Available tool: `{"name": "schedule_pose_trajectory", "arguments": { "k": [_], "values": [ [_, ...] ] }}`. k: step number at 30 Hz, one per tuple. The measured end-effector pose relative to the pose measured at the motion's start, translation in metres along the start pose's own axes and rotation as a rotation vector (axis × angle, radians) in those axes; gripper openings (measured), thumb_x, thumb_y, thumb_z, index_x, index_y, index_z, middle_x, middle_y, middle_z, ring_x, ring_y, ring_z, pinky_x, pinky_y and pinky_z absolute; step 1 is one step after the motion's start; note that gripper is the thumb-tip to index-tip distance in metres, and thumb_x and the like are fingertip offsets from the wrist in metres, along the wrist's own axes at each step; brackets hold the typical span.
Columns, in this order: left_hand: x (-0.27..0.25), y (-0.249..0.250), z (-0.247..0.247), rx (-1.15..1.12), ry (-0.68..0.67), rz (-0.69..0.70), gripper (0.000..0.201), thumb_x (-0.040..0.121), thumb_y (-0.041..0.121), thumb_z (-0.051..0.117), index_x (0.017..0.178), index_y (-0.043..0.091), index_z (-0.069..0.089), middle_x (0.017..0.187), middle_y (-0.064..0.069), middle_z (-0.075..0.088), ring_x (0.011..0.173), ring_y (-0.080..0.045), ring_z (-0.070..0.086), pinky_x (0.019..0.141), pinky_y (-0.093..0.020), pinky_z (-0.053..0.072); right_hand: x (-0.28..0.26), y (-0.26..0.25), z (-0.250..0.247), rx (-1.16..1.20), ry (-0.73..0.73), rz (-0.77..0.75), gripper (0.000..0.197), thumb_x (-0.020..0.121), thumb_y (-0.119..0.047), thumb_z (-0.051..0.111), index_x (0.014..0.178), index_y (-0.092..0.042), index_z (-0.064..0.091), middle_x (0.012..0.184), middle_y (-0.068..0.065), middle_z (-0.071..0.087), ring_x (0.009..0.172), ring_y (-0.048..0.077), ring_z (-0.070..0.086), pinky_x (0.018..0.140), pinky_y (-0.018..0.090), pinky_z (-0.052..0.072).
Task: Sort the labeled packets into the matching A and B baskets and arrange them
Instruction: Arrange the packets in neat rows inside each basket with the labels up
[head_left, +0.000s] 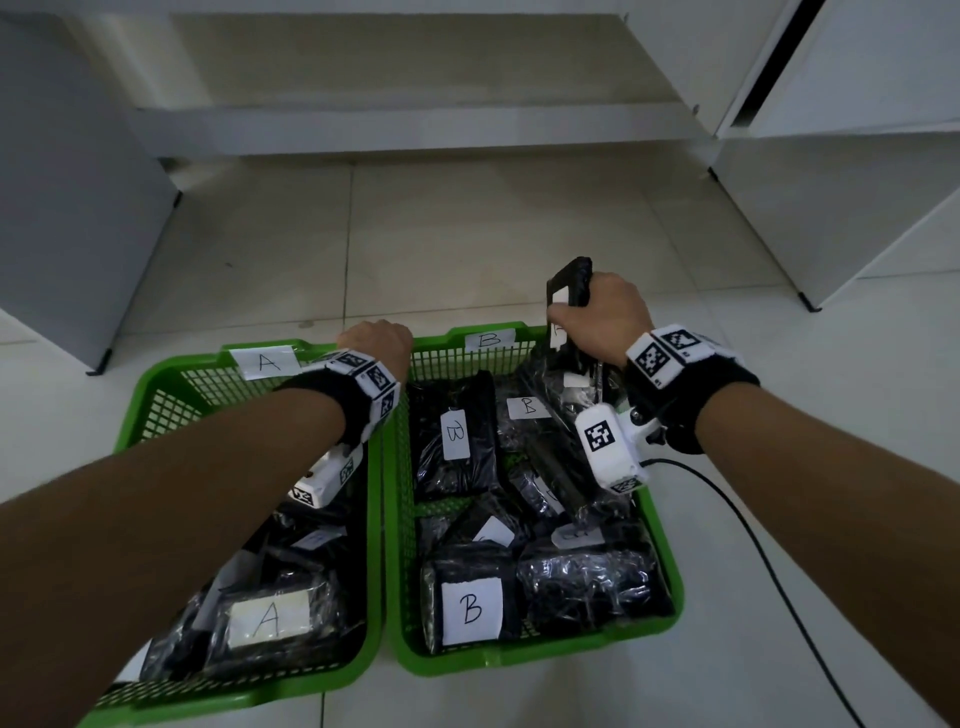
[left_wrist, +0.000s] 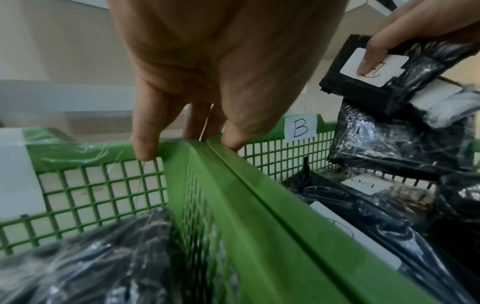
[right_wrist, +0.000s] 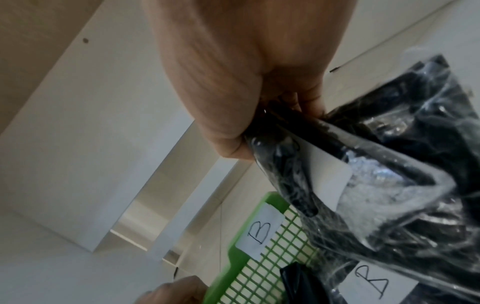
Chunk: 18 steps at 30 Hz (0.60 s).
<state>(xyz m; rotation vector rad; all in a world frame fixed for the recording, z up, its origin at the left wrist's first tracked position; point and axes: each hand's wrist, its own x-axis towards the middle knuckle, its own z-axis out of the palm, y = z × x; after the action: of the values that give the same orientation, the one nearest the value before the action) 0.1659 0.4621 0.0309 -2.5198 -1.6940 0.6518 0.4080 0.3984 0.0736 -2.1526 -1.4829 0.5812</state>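
Right hand (head_left: 602, 317) grips a black plastic-wrapped packet with a white paper label (head_left: 569, 296) by its top edge, fingers and thumb curled round it, holding it upright above the far right corner of the green mesh plastic basket tagged B (head_left: 670, 582); the thumb covers most of the letter, so which basket it belongs to cannot be told. A second packet seems to hang just below it, though the wrist view is too blurred to say whether the hand holds both. Left hand (head_left: 376, 340) rests its curled fingertips (left_wrist: 145, 148) over the two touching far rims, where the green mesh plastic basket tagged A (head_left: 156, 384) meets basket B, probably to steady them during the lift. Two baskets sit side by side on the pale tiled floor (head_left: 467, 234). Three packets in basket B show a legible B; the other labels are turned or hidden. One packet in basket A shows an A.
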Motion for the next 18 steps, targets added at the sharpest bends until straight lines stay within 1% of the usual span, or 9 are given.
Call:
{"name": "schedule_pose_trajectory", "arguments": {
  "k": [3, 5, 7, 8, 10, 12, 14, 15, 18],
  "values": [
    [-0.005, -0.006, -0.003, -0.149, -0.079, -0.001, 0.053, 0.081, 0.048, 0.072, 0.105, 0.012, 0.041, 0.093, -0.004, 0.053, 0.082, -0.023, 0.058, 0.053, -0.025, 0.039, 0.001, 0.0, -0.007, 0.079, 0.007, 0.016, 0.014, 0.089, -0.022, 0.065, 0.083, -0.009, 0.068, 0.071, -0.001, 0.063, 0.065, 0.014, 0.059, 0.053, 0.023, 0.044],
    [-0.008, -0.005, -0.007, -0.191, -0.134, -0.03, 0.049, 0.078, 0.042, 0.078, 0.096, 0.015, 0.041, 0.085, 0.001, 0.048, 0.074, -0.017, 0.054, 0.049, -0.024, 0.035, 0.0, 0.0, -0.011, 0.136, 0.031, 0.031, 0.015, 0.088, -0.022, 0.065, 0.084, -0.008, 0.07, 0.074, 0.0, 0.065, 0.07, 0.016, 0.061, 0.057, 0.023, 0.045],
    [-0.012, 0.004, -0.01, -0.141, -0.142, -0.048, 0.036, 0.082, 0.03, 0.075, 0.104, 0.014, 0.051, 0.099, -0.001, 0.06, 0.089, -0.018, 0.062, 0.065, -0.025, 0.037, -0.001, -0.002, -0.013, 0.201, 0.049, 0.033, 0.013, 0.087, -0.022, 0.066, 0.086, -0.01, 0.071, 0.078, 0.0, 0.068, 0.075, 0.018, 0.065, 0.061, 0.024, 0.05],
    [-0.014, 0.006, -0.01, -0.104, -0.148, -0.066, 0.044, 0.083, 0.03, 0.073, 0.116, 0.011, 0.051, 0.113, -0.005, 0.062, 0.104, -0.021, 0.061, 0.073, -0.027, 0.037, -0.001, -0.003, -0.014, 0.237, 0.06, 0.034, 0.013, 0.086, -0.021, 0.066, 0.088, -0.01, 0.072, 0.082, 0.002, 0.071, 0.078, 0.019, 0.067, 0.067, 0.028, 0.054],
    [-0.017, 0.008, -0.007, -0.099, -0.137, -0.065, 0.065, 0.083, 0.037, 0.07, 0.133, 0.006, 0.043, 0.132, -0.013, 0.051, 0.124, -0.027, 0.049, 0.09, -0.033, 0.042, -0.002, -0.004, -0.015, 0.325, 0.078, 0.052, 0.013, 0.084, -0.021, 0.068, 0.089, -0.012, 0.074, 0.088, 0.005, 0.075, 0.083, 0.02, 0.071, 0.078, 0.036, 0.059],
    [-0.021, 0.006, -0.007, -0.192, -0.006, 0.0, 0.069, 0.081, 0.042, 0.066, 0.135, 0.006, 0.041, 0.138, -0.015, 0.044, 0.129, -0.031, 0.042, 0.1, -0.04, 0.045, -0.002, -0.006, -0.016, 0.458, 0.069, 0.081, 0.012, 0.083, -0.019, 0.068, 0.088, -0.01, 0.075, 0.09, 0.008, 0.077, 0.084, 0.022, 0.074, 0.077, 0.039, 0.061],
    [-0.024, 0.009, -0.016, -0.411, 0.217, 0.069, 0.056, 0.086, 0.045, 0.057, 0.128, 0.009, 0.05, 0.128, -0.011, 0.055, 0.115, -0.028, 0.054, 0.087, -0.037, 0.049, -0.005, -0.008, -0.017, 0.608, 0.033, 0.127, 0.009, 0.084, -0.014, 0.069, 0.089, -0.008, 0.074, 0.092, 0.012, 0.078, 0.08, 0.022, 0.074, 0.067, 0.032, 0.059],
    [-0.026, 0.014, -0.023, -0.594, 0.237, 0.092, 0.05, 0.09, 0.047, 0.055, 0.124, 0.011, 0.053, 0.118, -0.008, 0.061, 0.103, -0.024, 0.059, 0.076, -0.032, 0.049, -0.007, -0.008, -0.017, 0.7, 0.008, 0.171, 0.01, 0.085, -0.013, 0.069, 0.091, -0.007, 0.074, 0.092, 0.013, 0.078, 0.081, 0.023, 0.075, 0.067, 0.03, 0.058],
    [-0.036, 0.029, -0.046, -1.366, -0.153, 0.031, 0.041, 0.092, 0.039, 0.066, 0.119, 0.011, 0.054, 0.106, -0.006, 0.068, 0.088, -0.019, 0.066, 0.065, -0.033, 0.058, -0.017, -0.003, -0.009, 1.022, -0.126, 0.33, 0.026, 0.085, -0.01, 0.071, 0.108, 0.004, 0.07, 0.101, 0.021, 0.076, 0.095, 0.034, 0.074, 0.084, 0.046, 0.06]
  ]
}}
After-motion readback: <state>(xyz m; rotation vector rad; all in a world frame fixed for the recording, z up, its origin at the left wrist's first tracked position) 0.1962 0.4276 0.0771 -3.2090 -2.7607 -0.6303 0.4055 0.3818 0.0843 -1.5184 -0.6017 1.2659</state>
